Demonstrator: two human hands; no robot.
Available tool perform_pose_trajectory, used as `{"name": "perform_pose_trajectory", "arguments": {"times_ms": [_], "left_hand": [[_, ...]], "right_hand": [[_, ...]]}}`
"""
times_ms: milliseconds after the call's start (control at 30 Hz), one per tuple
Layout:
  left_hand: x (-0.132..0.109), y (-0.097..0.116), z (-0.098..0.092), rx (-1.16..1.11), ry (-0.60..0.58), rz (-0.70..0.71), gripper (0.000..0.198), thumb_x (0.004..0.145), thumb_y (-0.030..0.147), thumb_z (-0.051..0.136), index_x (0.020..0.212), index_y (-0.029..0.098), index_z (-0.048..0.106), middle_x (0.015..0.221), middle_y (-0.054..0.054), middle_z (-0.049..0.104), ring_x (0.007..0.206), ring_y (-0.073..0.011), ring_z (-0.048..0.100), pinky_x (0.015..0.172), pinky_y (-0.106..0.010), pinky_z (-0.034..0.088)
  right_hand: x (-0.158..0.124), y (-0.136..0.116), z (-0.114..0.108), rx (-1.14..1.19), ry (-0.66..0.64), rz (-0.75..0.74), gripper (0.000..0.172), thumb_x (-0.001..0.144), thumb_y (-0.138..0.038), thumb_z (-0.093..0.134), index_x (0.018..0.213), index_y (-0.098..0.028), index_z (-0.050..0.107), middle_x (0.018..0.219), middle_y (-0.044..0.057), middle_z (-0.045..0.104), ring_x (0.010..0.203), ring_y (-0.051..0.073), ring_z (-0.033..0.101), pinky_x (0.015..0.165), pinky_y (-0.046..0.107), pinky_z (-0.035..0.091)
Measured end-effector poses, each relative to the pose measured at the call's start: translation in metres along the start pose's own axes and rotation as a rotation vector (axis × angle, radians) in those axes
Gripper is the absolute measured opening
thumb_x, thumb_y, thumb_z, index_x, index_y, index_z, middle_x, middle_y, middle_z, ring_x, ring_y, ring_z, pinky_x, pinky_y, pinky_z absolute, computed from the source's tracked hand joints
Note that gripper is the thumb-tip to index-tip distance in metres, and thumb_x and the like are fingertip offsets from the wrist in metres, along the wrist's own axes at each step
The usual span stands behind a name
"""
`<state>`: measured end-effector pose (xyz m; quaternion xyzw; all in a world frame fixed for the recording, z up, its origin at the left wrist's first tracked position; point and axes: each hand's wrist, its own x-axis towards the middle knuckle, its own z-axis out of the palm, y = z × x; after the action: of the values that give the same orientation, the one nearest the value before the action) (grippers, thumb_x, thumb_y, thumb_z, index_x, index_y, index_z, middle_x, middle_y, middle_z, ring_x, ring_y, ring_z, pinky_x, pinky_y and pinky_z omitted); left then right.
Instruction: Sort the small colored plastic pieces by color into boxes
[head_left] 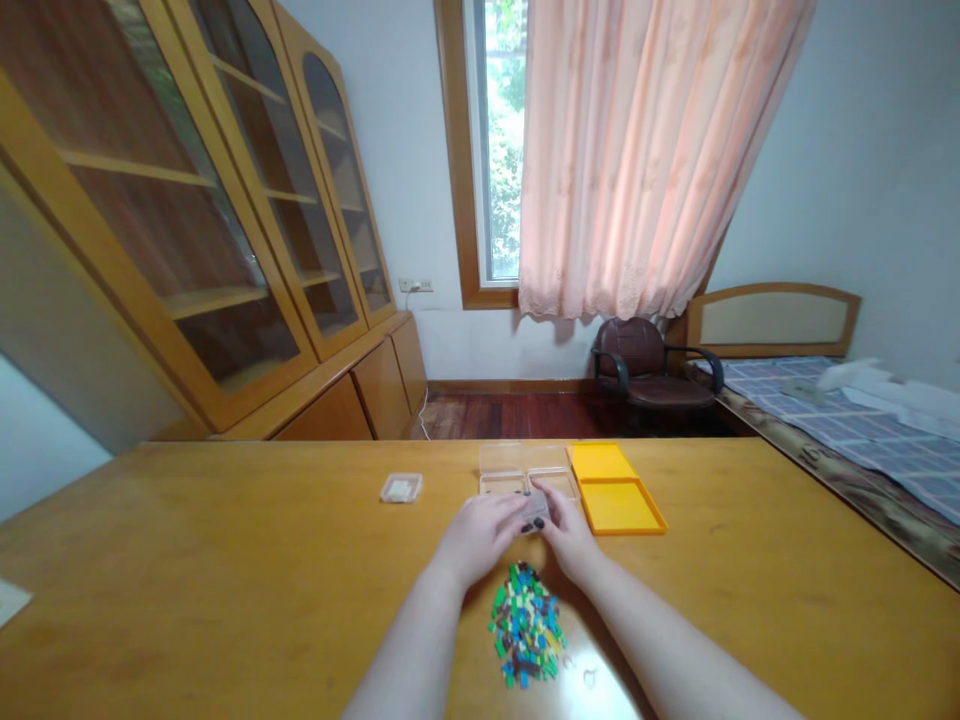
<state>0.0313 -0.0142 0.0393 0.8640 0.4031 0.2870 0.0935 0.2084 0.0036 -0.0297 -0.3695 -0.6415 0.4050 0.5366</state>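
tiny coloured bricks (525,625) are lying loose; i'm seeing left hand (480,535) and right hand (571,535) pinching a grey plate (535,511) before the clear compartment box (525,468).

Head view: you look from head height, forward and down across the tabletop (225,560) toward the window (502,140); left hand (480,535) and right hand (571,538) lie close, lower centre.

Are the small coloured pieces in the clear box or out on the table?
Out. The coloured pieces lie in a loose pile on the table between the forearms, apart from the clear box. Its contents: cannot tell.
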Motion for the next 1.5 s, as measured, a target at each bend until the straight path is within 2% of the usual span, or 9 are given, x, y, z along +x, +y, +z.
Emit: {"name": "perform_pose_trajectory", "arguments": {"times_ms": [100, 233, 333, 567, 700, 1033, 1200, 1367, 1500], "left_hand": [[-0.001, 0.001, 0.003, 0.065, 0.102, 0.052, 0.027, 0.087, 0.030, 0.044, 0.108, 0.023, 0.061, 0.101, -0.004, 0.067, 0.091, -0.0163, 0.062, 0.083, -0.031, 0.048], [-0.002, 0.004, 0.006, 0.164, 0.269, 0.031, 0.022, 0.085, 0.032, 0.049, 0.091, 0.021, 0.067, 0.087, -0.004, 0.070, 0.079, -0.0159, 0.064, 0.074, -0.029, 0.050], [-0.002, 0.003, 0.004, 0.150, 0.265, 0.021, 0.021, 0.083, 0.033, 0.052, 0.090, 0.020, 0.067, 0.087, -0.005, 0.070, 0.079, -0.0162, 0.064, 0.074, -0.029, 0.051], [-0.002, 0.001, 0.002, 0.021, 0.150, -0.080, 0.027, 0.085, 0.033, 0.047, 0.101, 0.021, 0.064, 0.099, -0.005, 0.068, 0.089, -0.0164, 0.063, 0.082, -0.030, 0.050], [-0.002, 0.005, 0.007, 0.035, 0.182, -0.092, 0.029, 0.088, 0.032, 0.042, 0.102, 0.022, 0.064, 0.099, -0.005, 0.068, 0.089, -0.0168, 0.063, 0.082, -0.030, 0.050], [-0.002, 0.014, 0.011, 0.087, 0.230, -0.128, 0.029, 0.089, 0.032, 0.040, 0.099, 0.022, 0.065, 0.098, -0.004, 0.068, 0.089, -0.0160, 0.063, 0.083, -0.027, 0.047], [-0.003, 0.007, 0.006, 0.079, 0.267, -0.250, 0.033, 0.089, 0.034, 0.038, 0.089, 0.019, 0.067, 0.085, -0.006, 0.070, 0.078, -0.0172, 0.064, 0.074, -0.028, 0.049], [-0.002, -0.003, -0.002, -0.129, 0.265, -0.314, 0.029, 0.086, 0.036, 0.043, 0.092, 0.021, 0.067, 0.091, -0.005, 0.069, 0.086, -0.0175, 0.063, 0.079, -0.029, 0.049], [-0.001, -0.023, -0.001, -0.385, 0.360, -0.504, 0.031, 0.083, 0.039, 0.047, 0.092, 0.018, 0.067, 0.088, -0.006, 0.070, 0.080, -0.0184, 0.065, 0.075, -0.030, 0.051]], "right_hand": [[-0.001, 0.002, 0.006, 0.024, 0.123, 0.071, 0.052, 0.075, -0.046, 0.058, 0.118, -0.018, 0.050, 0.093, 0.009, 0.062, 0.083, 0.022, 0.059, 0.071, 0.035, 0.049], [-0.002, -0.003, 0.012, 0.111, 0.210, 0.142, 0.052, 0.074, -0.042, 0.059, 0.118, -0.016, 0.049, 0.073, 0.002, 0.057, 0.059, 0.014, 0.053, 0.052, 0.026, 0.045], [-0.003, -0.010, 0.016, 0.203, 0.230, 0.163, 0.054, 0.075, -0.041, 0.059, 0.120, -0.015, 0.044, 0.070, 0.000, 0.053, 0.051, 0.010, 0.047, 0.044, 0.022, 0.041], [-0.002, -0.020, 0.015, 0.268, 0.210, 0.186, 0.061, 0.074, -0.043, 0.059, 0.125, -0.017, 0.037, 0.082, 0.004, 0.056, 0.062, 0.014, 0.056, 0.052, 0.027, 0.050], [-0.002, -0.022, 0.014, 0.250, 0.202, 0.163, 0.062, 0.074, -0.046, 0.058, 0.126, -0.018, 0.039, 0.090, 0.008, 0.058, 0.078, 0.020, 0.059, 0.061, 0.033, 0.055], [-0.002, -0.018, 0.013, 0.273, 0.208, 0.160, 0.061, 0.074, -0.049, 0.057, 0.124, -0.017, 0.042, 0.094, 0.010, 0.062, 0.082, 0.022, 0.061, 0.068, 0.037, 0.054], [-0.003, -0.023, 0.018, 0.238, 0.155, 0.142, 0.061, 0.073, -0.050, 0.056, 0.125, -0.021, 0.041, 0.108, 0.012, 0.059, 0.091, 0.025, 0.060, 0.069, 0.039, 0.054], [-0.003, -0.029, 0.018, 0.258, 0.123, 0.087, 0.072, 0.069, -0.054, 0.060, 0.128, -0.019, 0.036, 0.104, 0.011, 0.061, 0.093, 0.024, 0.060, 0.080, 0.039, 0.049], [-0.003, -0.031, 0.015, 0.335, 0.024, 0.103, 0.083, 0.065, -0.061, 0.061, 0.130, -0.020, 0.029, 0.088, 0.008, 0.063, 0.077, 0.022, 0.062, 0.069, 0.036, 0.050]]}}
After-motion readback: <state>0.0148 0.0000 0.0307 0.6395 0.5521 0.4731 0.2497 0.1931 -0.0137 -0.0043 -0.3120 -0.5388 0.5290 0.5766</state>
